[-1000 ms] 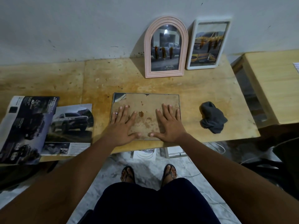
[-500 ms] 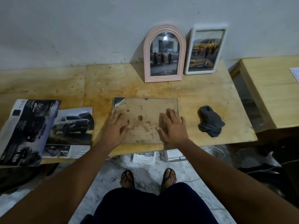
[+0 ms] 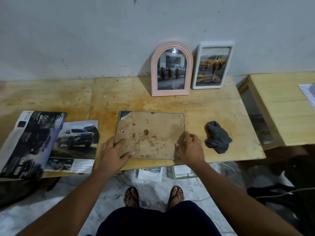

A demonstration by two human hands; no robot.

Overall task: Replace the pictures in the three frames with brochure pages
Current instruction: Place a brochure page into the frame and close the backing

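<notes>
The left hand (image 3: 114, 155) grips the lower left corner of the glass pane (image 3: 150, 133), with its thumb lying on top and its fingers seemingly slipped beneath the edge. The right hand (image 3: 190, 149) has its fingers curled round the pane's right edge near the lower corner, pinching it. The pane sits at the centre of the frame on the stained wooden desk (image 3: 213, 108), and whether it lies fully flat cannot be told. Just right of the right hand lies a crumpled grey cloth (image 3: 217, 137). At the left, an open car brochure (image 3: 32, 143) and a loose brochure page (image 3: 76, 143) overlap. In the upper centre, a pink arched frame (image 3: 171, 70) and a white rectangular frame (image 3: 213, 67) lean side by side against the wall, each holding a vehicle picture.
</notes>
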